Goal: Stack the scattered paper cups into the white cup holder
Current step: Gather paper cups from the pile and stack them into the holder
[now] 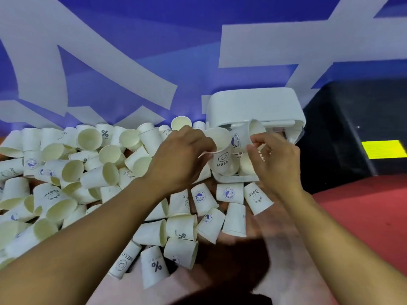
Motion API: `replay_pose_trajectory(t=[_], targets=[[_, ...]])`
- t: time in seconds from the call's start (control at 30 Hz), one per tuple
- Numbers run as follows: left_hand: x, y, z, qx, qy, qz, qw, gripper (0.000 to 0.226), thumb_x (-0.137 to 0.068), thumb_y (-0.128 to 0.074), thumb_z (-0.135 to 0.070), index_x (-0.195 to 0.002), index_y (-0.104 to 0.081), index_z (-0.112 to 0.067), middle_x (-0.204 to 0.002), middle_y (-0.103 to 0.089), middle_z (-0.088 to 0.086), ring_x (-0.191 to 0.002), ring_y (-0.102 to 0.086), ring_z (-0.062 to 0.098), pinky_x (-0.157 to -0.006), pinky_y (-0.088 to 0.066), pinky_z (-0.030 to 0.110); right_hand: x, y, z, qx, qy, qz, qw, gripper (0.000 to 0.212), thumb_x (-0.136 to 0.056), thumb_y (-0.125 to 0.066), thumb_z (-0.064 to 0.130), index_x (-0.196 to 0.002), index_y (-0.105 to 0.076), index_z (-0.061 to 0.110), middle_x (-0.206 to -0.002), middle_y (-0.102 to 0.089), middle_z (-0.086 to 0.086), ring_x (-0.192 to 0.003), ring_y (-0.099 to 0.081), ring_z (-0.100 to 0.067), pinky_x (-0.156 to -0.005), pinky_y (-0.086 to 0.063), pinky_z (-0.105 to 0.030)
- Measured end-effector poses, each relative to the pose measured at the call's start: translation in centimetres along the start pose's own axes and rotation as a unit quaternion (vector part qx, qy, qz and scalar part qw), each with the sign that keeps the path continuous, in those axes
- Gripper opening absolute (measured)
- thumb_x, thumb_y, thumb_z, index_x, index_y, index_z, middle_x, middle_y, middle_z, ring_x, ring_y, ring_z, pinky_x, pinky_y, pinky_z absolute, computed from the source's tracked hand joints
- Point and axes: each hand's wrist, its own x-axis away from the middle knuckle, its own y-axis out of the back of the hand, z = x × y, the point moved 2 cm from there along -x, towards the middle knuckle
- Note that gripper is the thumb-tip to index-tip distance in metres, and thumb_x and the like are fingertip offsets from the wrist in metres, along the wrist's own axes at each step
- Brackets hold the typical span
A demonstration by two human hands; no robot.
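The white cup holder (255,106) stands at the back, right of centre, its lower front hidden behind my hands. My left hand (182,153) grips an upright white paper cup marked HELLO with a smiley (222,159) just in front of the holder. My right hand (275,159) pinches a second cup with a blue round logo (240,137), tilted with its mouth toward the holder. The two cups touch. Several more paper cups (88,172) lie scattered in a heap at the left and in front (182,227).
A blue and white banner (132,62) rises behind the heap. A dark panel (343,133) with a yellow patch (383,149) stands at the right. Red surface (363,216) shows at the lower right. A dark shadow (231,267) falls between my forearms.
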Motion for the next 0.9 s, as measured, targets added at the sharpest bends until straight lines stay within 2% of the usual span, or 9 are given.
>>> replay_pose_trajectory(t=[0.13, 0.27, 0.43, 0.53, 0.67, 0.8, 0.9], targets=[[-1.1, -2.6, -1.6, -0.047, -0.022, 0.003, 0.999, 0.010, -0.088, -0.064, -0.022, -0.097, -0.066, -0.019, -0.089, -0.063, 0.003, -0.081, -0.055, 0.028, -0.068, -0.044, 0.038, 1.1, 1.5, -3.6, 0.049, 0.037, -0.013, 0.998, 0.007, -0.083, -0.069, 0.010, -0.090, -0.068, 0.010, -0.079, -0.063, 0.001, -0.063, -0.043, -0.006, -0.059, -0.046, -0.029], [-1.5, -5.4, -2.9, -0.061, -0.054, 0.017, 0.997, 0.011, -0.088, -0.061, -0.022, -0.096, -0.068, -0.018, -0.087, -0.064, 0.003, -0.077, -0.057, 0.027, -0.066, -0.041, 0.035, 2.0, 2.0, -6.0, 0.051, 0.052, 0.020, 0.997, 0.012, -0.083, -0.068, 0.011, -0.094, -0.071, 0.011, -0.086, -0.067, -0.001, -0.070, -0.062, -0.017, -0.061, -0.053, -0.039], [-1.4, -8.4, -3.3, -0.090, -0.063, 0.022, 0.994, 0.022, -0.092, -0.048, -0.023, -0.089, -0.068, -0.016, -0.079, -0.060, 0.004, -0.071, -0.055, 0.027, -0.062, -0.037, 0.035, 2.6, 1.1, -7.7, 0.082, 0.038, 0.077, 0.993, 0.015, -0.082, -0.070, 0.011, -0.096, -0.074, 0.015, -0.089, -0.066, 0.006, -0.073, -0.066, -0.017, -0.058, -0.055, -0.037], [-1.5, -9.5, -3.2, -0.109, -0.052, 0.025, 0.992, 0.014, -0.089, -0.055, -0.018, -0.087, -0.069, -0.016, -0.077, -0.060, 0.003, -0.069, -0.054, 0.027, -0.061, -0.037, 0.034, 2.7, 0.1, -8.1, 0.115, 0.053, 0.101, 0.987, 0.016, -0.079, -0.073, 0.009, -0.094, -0.075, 0.015, -0.085, -0.065, 0.004, -0.068, -0.064, -0.020, -0.050, -0.053, -0.036], [-1.6, -11.0, -3.1, -0.123, -0.024, 0.065, 0.990, 0.006, -0.082, -0.068, -0.013, -0.086, -0.071, -0.017, -0.076, -0.061, 0.002, -0.068, -0.053, 0.025, -0.059, -0.039, 0.034, 2.7, -1.4, -9.0, 0.135, 0.062, 0.139, 0.979, 0.017, -0.075, -0.075, 0.006, -0.088, -0.076, 0.015, -0.081, -0.064, 0.001, -0.063, -0.062, -0.026, -0.044, -0.047, -0.031], [-1.5, -12.5, -2.7, -0.148, 0.004, 0.111, 0.983, 0.016, -0.072, -0.079, -0.014, -0.084, -0.074, -0.022, -0.074, -0.062, -0.002, -0.068, -0.055, 0.023, -0.060, -0.038, 0.030, 3.0, -3.1, -10.5, 0.145, 0.057, 0.201, 0.967, 0.007, -0.081, -0.069, 0.009, -0.084, -0.073, 0.013, -0.083, -0.062, 0.000, -0.068, -0.060, -0.028, -0.046, -0.050, -0.036], [-1.8, -13.2, -2.5, -0.150, 0.017, 0.131, 0.980, 0.018, -0.067, -0.083, -0.015, -0.081, -0.076, -0.024, -0.070, -0.063, -0.002, -0.065, -0.057, 0.023, -0.060, -0.039, 0.028, 3.1, -4.3, -11.0, 0.161, 0.061, 0.228, 0.958, 0.005, -0.084, -0.067, 0.014, -0.082, -0.071, 0.013, -0.083, -0.061, 0.000, -0.071, -0.059, -0.027, -0.049, -0.048, -0.033]])
